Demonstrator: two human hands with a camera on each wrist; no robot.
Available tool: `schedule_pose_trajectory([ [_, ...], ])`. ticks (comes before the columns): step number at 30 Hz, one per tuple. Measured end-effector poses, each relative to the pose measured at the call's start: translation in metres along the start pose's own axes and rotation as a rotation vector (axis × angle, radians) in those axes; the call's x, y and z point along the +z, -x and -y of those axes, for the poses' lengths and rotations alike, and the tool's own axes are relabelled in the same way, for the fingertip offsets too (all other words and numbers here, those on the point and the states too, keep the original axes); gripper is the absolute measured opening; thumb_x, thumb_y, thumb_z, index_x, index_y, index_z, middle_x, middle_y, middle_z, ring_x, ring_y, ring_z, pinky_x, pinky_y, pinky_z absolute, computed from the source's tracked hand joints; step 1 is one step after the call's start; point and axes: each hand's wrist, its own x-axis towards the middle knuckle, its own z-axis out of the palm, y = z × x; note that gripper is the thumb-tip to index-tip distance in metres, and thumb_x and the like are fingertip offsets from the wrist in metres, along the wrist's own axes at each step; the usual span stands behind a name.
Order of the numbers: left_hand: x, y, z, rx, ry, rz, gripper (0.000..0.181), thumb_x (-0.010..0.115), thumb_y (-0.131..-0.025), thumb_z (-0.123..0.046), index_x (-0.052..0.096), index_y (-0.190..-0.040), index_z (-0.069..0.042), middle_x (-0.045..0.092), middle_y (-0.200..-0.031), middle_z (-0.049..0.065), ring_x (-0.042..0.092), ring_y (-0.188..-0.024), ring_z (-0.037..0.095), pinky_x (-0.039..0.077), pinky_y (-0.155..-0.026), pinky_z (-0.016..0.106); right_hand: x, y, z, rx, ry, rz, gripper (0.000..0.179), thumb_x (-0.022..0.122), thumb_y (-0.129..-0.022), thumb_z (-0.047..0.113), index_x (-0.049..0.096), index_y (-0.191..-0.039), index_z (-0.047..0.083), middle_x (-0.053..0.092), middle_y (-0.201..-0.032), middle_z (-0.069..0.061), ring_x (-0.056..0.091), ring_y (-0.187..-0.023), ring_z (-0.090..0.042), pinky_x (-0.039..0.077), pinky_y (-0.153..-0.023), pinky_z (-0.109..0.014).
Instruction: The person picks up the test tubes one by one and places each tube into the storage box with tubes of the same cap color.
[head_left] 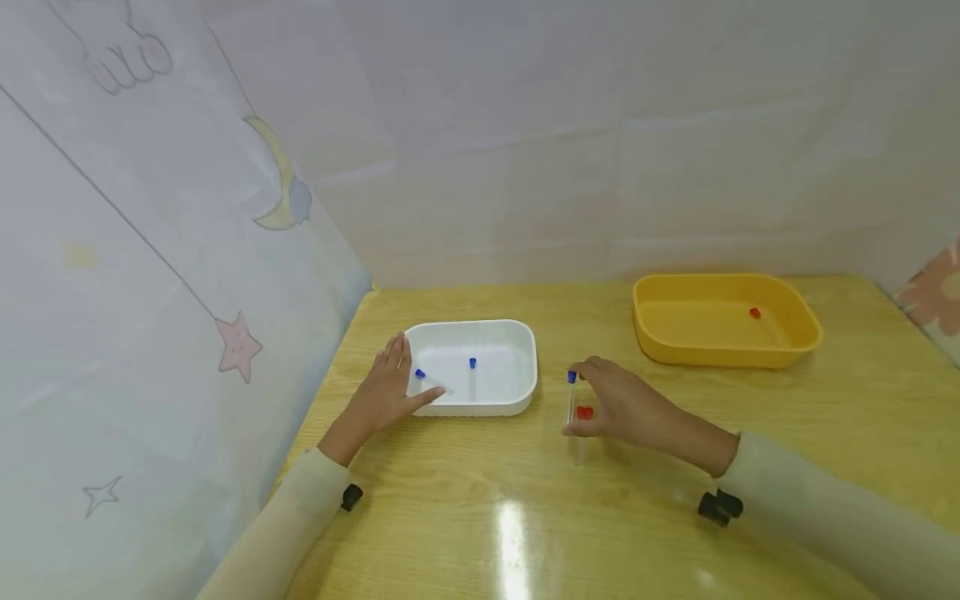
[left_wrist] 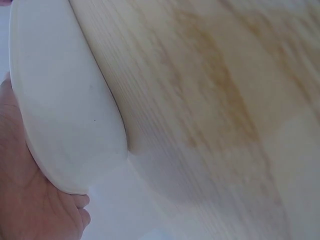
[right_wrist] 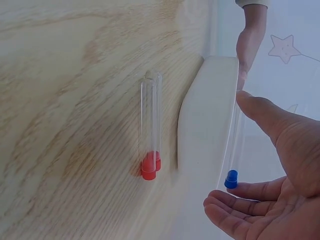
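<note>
My right hand pinches a clear test tube with a blue cap between thumb and fingers. In the right wrist view the thumb is at the tube's rounded end and a finger at the blue cap. My left hand lies against the left end of the white tub, fingers straight and thumb across its front rim. Inside that tub are two blue-capped tubes, one slanted and one straight. Two red-capped test tubes lie side by side on the table below my right hand.
At the back right stands a yellow tub with a red cap showing inside. The wooden table ends at a pale cloth wall behind and to the left. Black wrist-camera parts hang under the right sleeve.
</note>
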Motion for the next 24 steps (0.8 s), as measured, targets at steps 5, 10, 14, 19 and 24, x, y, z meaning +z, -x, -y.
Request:
schedule_pose_trajectory([
  [5,0.002,0.002,-0.001,-0.005,0.005,0.010,0.117,0.038,-0.091,-0.083,0.001,-0.160,0.005,-0.013,-0.167,0.017,-0.005,-0.156,0.033,0.003,-0.125,0.050,0.002,0.001,0.002,-0.008,0.001,0.003,0.077,0.089,-0.077,0.044,0.058,-0.129,-0.005,0.061,-0.125,-0.019,0.064,-0.103,-0.033,0.056,-0.086,-0.046],
  [10,0.000,0.002,-0.003,-0.005,0.012,0.012,0.116,0.038,-0.092,-0.082,0.000,-0.160,0.004,-0.013,-0.167,0.017,-0.007,-0.156,0.032,0.002,-0.125,0.049,0.004,0.001,0.004,-0.033,0.004,-0.018,0.074,0.090,-0.077,0.042,0.059,-0.126,-0.004,0.063,-0.121,-0.017,0.063,-0.096,-0.028,0.057,-0.082,-0.043],
  [14,0.000,0.003,-0.003,0.000,0.007,0.016,0.115,0.038,-0.092,-0.081,0.000,-0.159,0.005,-0.013,-0.167,0.018,-0.004,-0.156,0.034,0.003,-0.124,0.050,0.004,0.002,0.007,-0.036,0.014,-0.019,0.076,0.089,-0.076,0.043,0.059,-0.127,-0.005,0.063,-0.122,-0.016,0.063,-0.098,-0.029,0.057,-0.083,-0.043],
  [19,0.000,0.004,-0.005,0.003,0.006,0.010,0.115,0.039,-0.093,-0.081,0.000,-0.159,0.005,-0.011,-0.168,0.019,-0.002,-0.156,0.036,0.004,-0.124,0.051,0.002,0.002,0.012,-0.049,0.020,-0.026,0.078,0.089,-0.077,0.042,0.058,-0.130,-0.006,0.062,-0.124,-0.016,0.063,-0.103,-0.031,0.056,-0.087,-0.045],
  [24,-0.001,0.003,-0.006,0.009,0.013,0.001,0.115,0.039,-0.093,-0.080,0.002,-0.160,0.006,-0.008,-0.168,0.020,-0.003,-0.156,0.034,0.004,-0.124,0.050,-0.001,0.001,0.017,-0.067,0.017,-0.033,0.076,0.089,-0.078,0.041,0.058,-0.129,-0.007,0.063,-0.122,-0.017,0.064,-0.102,-0.031,0.057,-0.086,-0.045],
])
